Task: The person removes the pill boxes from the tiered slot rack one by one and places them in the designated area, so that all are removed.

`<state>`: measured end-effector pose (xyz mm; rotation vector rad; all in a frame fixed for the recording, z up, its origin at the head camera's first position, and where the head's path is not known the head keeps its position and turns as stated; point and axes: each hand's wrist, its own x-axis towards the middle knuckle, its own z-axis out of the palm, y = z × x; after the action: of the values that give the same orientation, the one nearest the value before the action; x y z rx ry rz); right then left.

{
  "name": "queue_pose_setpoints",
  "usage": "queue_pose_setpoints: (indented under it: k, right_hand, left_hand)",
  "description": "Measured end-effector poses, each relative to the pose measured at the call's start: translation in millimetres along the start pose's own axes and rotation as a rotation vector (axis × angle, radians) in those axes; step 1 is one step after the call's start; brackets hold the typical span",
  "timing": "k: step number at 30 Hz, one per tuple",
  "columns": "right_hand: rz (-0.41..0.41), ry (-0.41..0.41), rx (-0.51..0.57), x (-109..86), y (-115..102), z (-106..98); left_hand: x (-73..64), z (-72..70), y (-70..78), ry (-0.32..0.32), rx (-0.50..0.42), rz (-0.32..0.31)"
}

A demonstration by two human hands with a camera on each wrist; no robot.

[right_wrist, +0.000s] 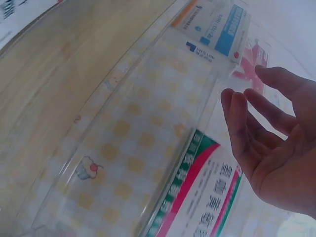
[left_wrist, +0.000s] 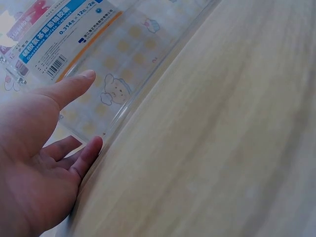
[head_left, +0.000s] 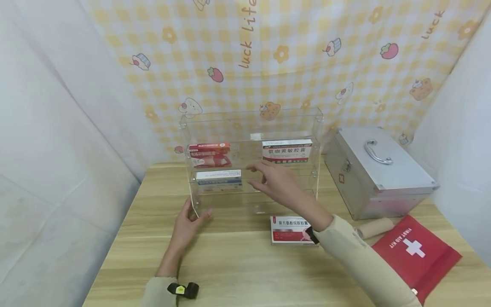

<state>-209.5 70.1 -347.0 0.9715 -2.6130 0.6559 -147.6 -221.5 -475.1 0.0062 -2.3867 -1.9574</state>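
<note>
A clear acrylic shelf rack (head_left: 251,113) stands on the table with medicine boxes on its tiers. My left hand (head_left: 186,226) is at the rack's lower left corner, fingers beside the side panel and thumb stretched out in front. My right hand (head_left: 276,181) hovers before the middle tiers, fingers loosely bent and holding nothing. Left of it, a blue-and-white medicine box (head_left: 219,181) lies on a lower tier, below a red medicine box (head_left: 209,157). On the right, the upper tier bears a white box with red and green bands (head_left: 287,152).
Another white-and-red medicine box (head_left: 287,232) lies on the table (head_left: 238,264) in front of the rack, partly behind the right wrist. To the right are a silver metal case (head_left: 383,170), a beige roll (head_left: 375,228) and a red first aid pouch (head_left: 418,256). A patterned curtain hangs behind.
</note>
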Motion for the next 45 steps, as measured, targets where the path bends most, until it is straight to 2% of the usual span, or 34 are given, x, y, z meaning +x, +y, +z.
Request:
queue_pose_setpoints:
  k: [3,10,15,21,29,31,38,43,45]
  right_hand:
    - [0.010,-0.016,0.014,12.3,-4.5,9.0]
    - [0.077,-0.014,0.037,28.3,-10.9,19.6]
    - [0.099,-0.043,0.052,30.1,-13.1,22.2]
    - [0.086,-0.072,0.041,31.6,-12.1,26.8]
    - [0.134,-0.098,0.165,32.5,-12.9,27.1]
    - [0.146,-0.107,0.190,32.1,-12.9,26.8]
    - [0.163,-0.089,0.261,30.5,-11.6,23.3]
    - [0.137,-0.047,0.271,31.7,-10.8,15.2]
    - [0.118,-0.029,0.241,32.4,-11.0,10.5]
  left_hand:
    - [-3.5,1.4,5.1,-0.002,0.023,-0.008]
    - [8.6,0.9,-26.7,0.026,0.008,0.007]
    - [8.8,1.4,-28.0,0.040,0.000,0.024]
    - [8.4,1.1,-26.4,0.035,-0.002,0.008]
    - [-0.7,1.6,-0.2,0.012,0.002,-0.009]
    - [0.2,1.2,-2.9,0.014,0.006,-0.011]
    - [8.3,0.8,-26.4,0.045,0.047,0.004]
    - [9.8,0.4,-30.0,0.052,0.045,0.008]
    - [9.3,-0.3,-29.1,0.047,0.044,-0.002]
